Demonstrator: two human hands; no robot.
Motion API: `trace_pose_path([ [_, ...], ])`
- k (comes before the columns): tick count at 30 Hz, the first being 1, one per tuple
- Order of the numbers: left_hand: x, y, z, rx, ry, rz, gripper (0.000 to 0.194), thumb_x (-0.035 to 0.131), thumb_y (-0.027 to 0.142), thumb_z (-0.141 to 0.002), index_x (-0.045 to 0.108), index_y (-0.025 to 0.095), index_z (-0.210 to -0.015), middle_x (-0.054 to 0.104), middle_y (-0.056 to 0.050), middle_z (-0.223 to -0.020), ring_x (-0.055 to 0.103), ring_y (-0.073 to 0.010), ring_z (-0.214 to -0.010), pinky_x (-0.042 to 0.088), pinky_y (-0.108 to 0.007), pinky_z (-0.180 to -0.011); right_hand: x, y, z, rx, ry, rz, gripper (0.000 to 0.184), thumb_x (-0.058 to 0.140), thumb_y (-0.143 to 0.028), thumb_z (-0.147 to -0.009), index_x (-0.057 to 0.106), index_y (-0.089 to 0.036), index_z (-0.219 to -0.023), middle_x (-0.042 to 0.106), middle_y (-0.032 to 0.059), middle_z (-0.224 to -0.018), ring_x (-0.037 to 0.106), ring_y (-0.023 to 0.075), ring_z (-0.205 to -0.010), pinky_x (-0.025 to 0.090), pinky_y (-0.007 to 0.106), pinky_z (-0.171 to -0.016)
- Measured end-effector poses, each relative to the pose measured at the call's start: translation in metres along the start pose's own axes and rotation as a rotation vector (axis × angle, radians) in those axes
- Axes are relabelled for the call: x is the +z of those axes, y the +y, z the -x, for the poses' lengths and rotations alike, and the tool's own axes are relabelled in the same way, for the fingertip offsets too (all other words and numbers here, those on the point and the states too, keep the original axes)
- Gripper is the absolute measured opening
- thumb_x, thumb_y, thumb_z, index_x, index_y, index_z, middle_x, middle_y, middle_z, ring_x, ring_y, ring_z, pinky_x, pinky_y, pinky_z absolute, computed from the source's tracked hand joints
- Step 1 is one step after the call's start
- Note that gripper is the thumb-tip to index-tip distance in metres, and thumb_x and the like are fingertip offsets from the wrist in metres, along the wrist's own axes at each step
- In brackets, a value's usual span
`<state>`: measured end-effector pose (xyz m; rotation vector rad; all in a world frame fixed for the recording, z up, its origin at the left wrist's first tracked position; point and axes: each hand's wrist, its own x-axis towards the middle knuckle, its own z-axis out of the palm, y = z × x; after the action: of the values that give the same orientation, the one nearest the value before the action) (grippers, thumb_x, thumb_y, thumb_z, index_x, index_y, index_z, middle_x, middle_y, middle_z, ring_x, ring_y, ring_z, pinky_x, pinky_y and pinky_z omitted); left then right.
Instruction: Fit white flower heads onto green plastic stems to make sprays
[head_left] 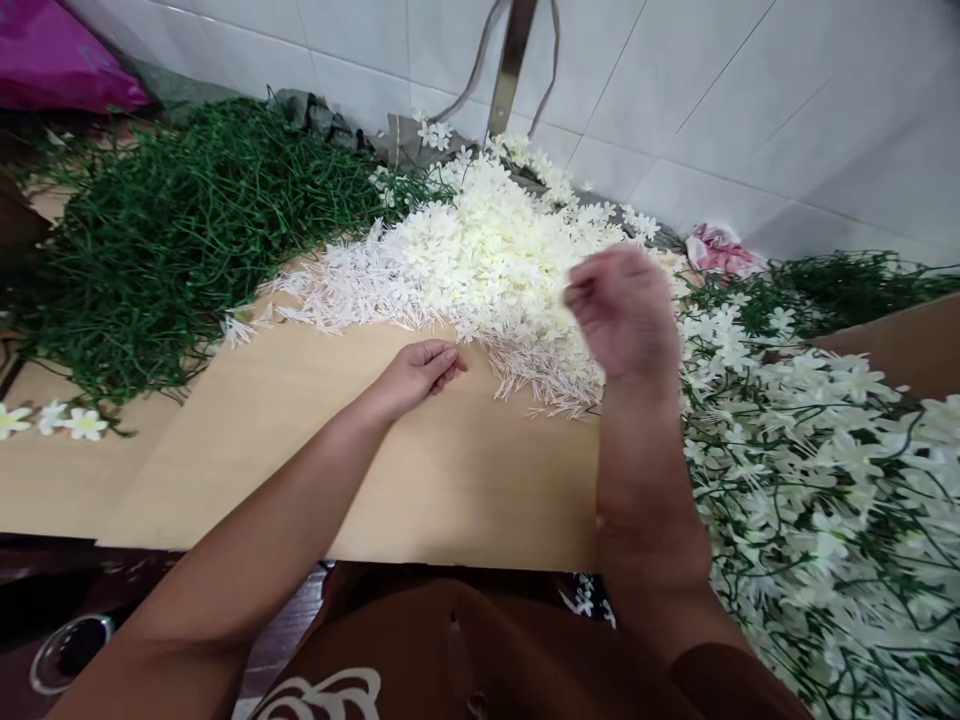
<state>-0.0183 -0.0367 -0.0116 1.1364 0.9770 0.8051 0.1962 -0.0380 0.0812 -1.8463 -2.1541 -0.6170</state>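
A glossy magenta bag (67, 60) sits at the far left corner, its contents hidden; at the right edge stands a brown cardboard panel (904, 345), with green stems (847, 285) behind it. Both bare arms reach forward over a flat tan cardboard sheet (465, 480). The left hand (426, 375) is low over the sheet, just short of the flower heap, fingers curled closed with the thumb against them; whether something small is pinched there cannot be told. The right hand (622, 310) is raised in front of the heap's right side, forearm upright in view, fingers curled inward but blurred, so its grip is unclear. The heap of artificial flowers (495, 250) lies at the sheet's far side, by a white tiled wall (675, 100): creamy, star-shaped petals on top, thin white stalks spilling around the near edge. A dark green tangle (202, 210) is left of it; white blooms on green stems (817, 480) fill the right side.
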Motion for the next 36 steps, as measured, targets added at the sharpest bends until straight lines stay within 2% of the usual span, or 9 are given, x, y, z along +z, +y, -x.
trace_pose_path([
  [1,0.0,0.0,0.0,0.004,0.005,-0.001,0.033,0.07,0.045,-0.072,0.064,0.012,-0.07,0.048,0.003,-0.056,0.039,-0.0043,-0.047,0.028,-0.018,-0.045,0.013,-0.017,-0.003,-0.034,-0.026,-0.089,0.022,0.049,-0.015,-0.094,0.063,-0.023,-0.108,0.069,0.0003,-0.088,0.065,0.0085,-0.076,0.052,0.02,-0.059],
  [3,0.0,-0.001,-0.001,0.008,0.011,-0.007,0.031,0.068,0.043,-0.073,0.064,0.013,-0.07,0.047,0.003,-0.055,0.037,-0.0042,-0.046,0.026,-0.018,-0.045,0.037,-0.045,-0.006,-0.043,-0.159,-0.575,0.009,0.057,-0.018,-0.089,0.066,-0.018,-0.092,0.069,0.0018,-0.081,0.063,0.0105,-0.07,0.053,0.025,-0.063],
  [5,0.0,-0.002,-0.001,0.013,0.01,-0.017,0.028,0.067,0.04,-0.074,0.063,0.013,-0.071,0.048,0.003,-0.056,0.037,-0.0044,-0.046,0.026,-0.018,-0.044,0.055,-0.065,-0.009,0.027,-0.275,-0.735,0.008,0.065,-0.018,-0.082,0.067,-0.015,-0.089,0.068,0.0055,-0.087,0.063,0.0149,-0.076,0.054,0.032,-0.073],
  [10,-0.001,-0.006,-0.004,0.043,0.032,-0.034,0.02,0.062,0.033,-0.077,0.056,0.015,-0.07,0.048,0.004,-0.057,0.035,-0.004,-0.042,0.025,-0.019,-0.042,0.077,-0.09,-0.021,0.039,-0.309,-0.566,0.024,0.067,-0.019,-0.08,0.067,-0.013,-0.103,0.063,0.0152,-0.107,0.056,0.0286,-0.105,0.047,0.042,-0.091],
  [15,-0.008,-0.004,-0.002,0.044,-0.016,-0.149,0.019,0.061,0.031,-0.077,0.056,0.016,-0.067,0.046,0.005,-0.053,0.035,-0.005,-0.044,0.025,-0.019,-0.043,0.092,-0.103,-0.035,-0.019,-0.345,-0.478,0.017,0.063,-0.015,-0.082,0.066,-0.012,-0.098,0.062,0.0162,-0.108,0.053,0.0296,-0.107,0.046,0.041,-0.09],
  [19,-0.018,-0.003,0.0,0.095,0.077,-0.194,0.016,0.062,0.033,-0.076,0.06,0.017,-0.073,0.044,0.006,-0.051,0.034,-0.0064,-0.044,0.026,-0.02,-0.044,0.099,-0.098,-0.034,0.011,-0.281,-0.604,0.009,0.057,-0.007,-0.081,0.062,-0.015,-0.08,0.063,0.0115,-0.096,0.054,0.0241,-0.097,0.045,0.038,-0.087],
  [23,-0.023,-0.004,-0.003,0.146,0.208,-0.261,0.015,0.06,0.033,-0.077,0.063,0.018,-0.076,0.049,0.003,-0.055,0.04,-0.0094,-0.051,0.032,-0.022,-0.051,0.091,-0.074,-0.024,0.156,-0.204,-0.973,0.009,0.057,-0.015,-0.081,0.053,-0.019,-0.074,0.06,0.0019,-0.077,0.054,0.015,-0.072,0.046,0.032,-0.072],
  [30,-0.028,0.005,-0.027,0.367,0.569,-0.783,0.019,0.057,0.022,-0.078,0.067,0.02,-0.094,0.061,-0.007,-0.096,0.057,-0.0192,-0.088,0.046,-0.033,-0.083,0.079,-0.053,-0.003,0.263,-0.145,-1.255,0.004,0.061,-0.019,-0.075,0.057,-0.019,-0.077,0.058,-0.0031,-0.067,0.052,0.0104,-0.06,0.042,0.027,-0.062],
  [36,-0.029,0.021,-0.054,0.333,0.534,-1.194,0.022,0.056,0.017,-0.078,0.068,0.022,-0.096,0.059,-0.011,-0.105,0.053,-0.0284,-0.106,0.041,-0.041,-0.092,0.075,-0.055,0.004,0.234,-0.166,-1.258,0.003,0.057,-0.021,-0.078,0.058,-0.019,-0.075,0.061,-0.0018,-0.068,0.052,0.0111,-0.061,0.043,0.028,-0.064],
])
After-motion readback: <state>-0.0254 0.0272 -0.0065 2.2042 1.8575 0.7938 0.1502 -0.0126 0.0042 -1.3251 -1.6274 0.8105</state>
